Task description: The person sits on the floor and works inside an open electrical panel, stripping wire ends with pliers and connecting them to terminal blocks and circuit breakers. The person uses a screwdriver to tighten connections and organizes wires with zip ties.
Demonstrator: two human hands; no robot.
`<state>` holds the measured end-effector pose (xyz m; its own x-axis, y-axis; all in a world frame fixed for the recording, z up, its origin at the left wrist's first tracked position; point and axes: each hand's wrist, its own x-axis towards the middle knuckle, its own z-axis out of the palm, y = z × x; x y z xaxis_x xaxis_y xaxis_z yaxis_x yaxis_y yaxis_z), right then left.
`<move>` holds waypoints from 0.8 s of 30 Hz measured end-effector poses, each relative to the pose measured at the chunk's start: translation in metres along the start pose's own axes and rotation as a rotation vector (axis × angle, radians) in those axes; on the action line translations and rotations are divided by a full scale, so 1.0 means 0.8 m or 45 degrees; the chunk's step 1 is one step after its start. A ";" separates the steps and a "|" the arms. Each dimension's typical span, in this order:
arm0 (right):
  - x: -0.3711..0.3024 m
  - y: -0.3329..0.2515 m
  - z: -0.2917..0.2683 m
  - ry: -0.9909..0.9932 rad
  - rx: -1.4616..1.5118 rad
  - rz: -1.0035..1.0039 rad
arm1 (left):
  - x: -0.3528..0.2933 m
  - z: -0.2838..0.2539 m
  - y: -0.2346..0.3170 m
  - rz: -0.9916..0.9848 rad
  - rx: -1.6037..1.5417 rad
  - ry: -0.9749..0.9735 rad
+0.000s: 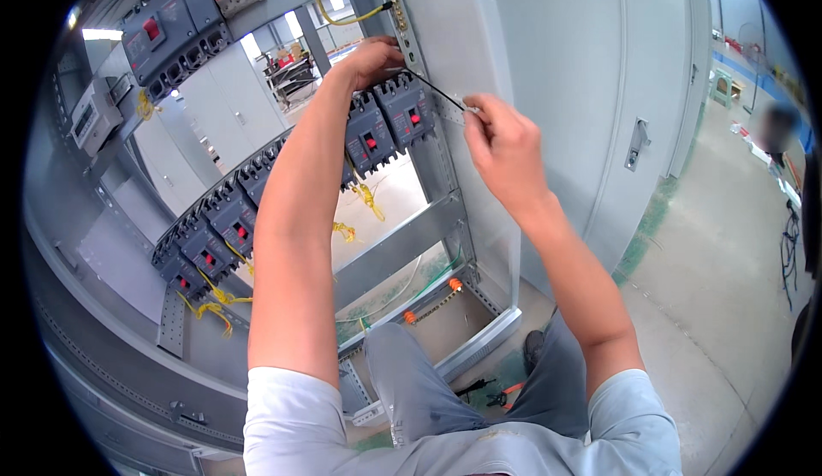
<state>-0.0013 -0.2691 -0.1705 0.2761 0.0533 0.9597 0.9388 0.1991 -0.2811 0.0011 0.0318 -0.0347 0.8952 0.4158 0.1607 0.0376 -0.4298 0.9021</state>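
My right hand (507, 146) is closed, thumb and fingers pinching the near end of a thin, straight black strand (435, 90). The frame does not show whether it is a wire, a tie or a slim rod. Its far end reaches to my left hand (373, 62), which is bent over the top of the end circuit breaker (406, 115). Those fingers are curled beside the cabinet's perforated upright (408, 48), and what they grip is partly hidden. The breaker is dark grey with a red switch, last in a row of several alike.
Yellow cords (368, 202) hang below the breakers. A larger breaker (163, 31) and a meter (94, 118) are mounted at upper left. A yellow wire (342, 20) loops above my left hand. The grey cabinet side (548, 91) stands to the right. Orange-handled pliers (505, 396) lie low, near my legs.
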 end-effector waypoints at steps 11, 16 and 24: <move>0.046 0.050 0.063 -0.235 -0.555 -0.040 | 0.006 0.008 -0.005 -0.006 0.164 0.091; 0.053 0.050 0.080 -0.275 -0.603 -0.034 | 0.011 -0.007 -0.009 -0.025 0.238 -0.067; 0.058 0.050 0.092 -0.236 -0.612 -0.064 | 0.021 -0.016 -0.015 0.007 0.273 -0.042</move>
<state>0.0342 -0.1867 -0.1369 0.2276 0.2361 0.9447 0.9507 -0.2637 -0.1632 0.0099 0.0542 -0.0380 0.9097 0.3878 0.1487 0.1234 -0.5942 0.7948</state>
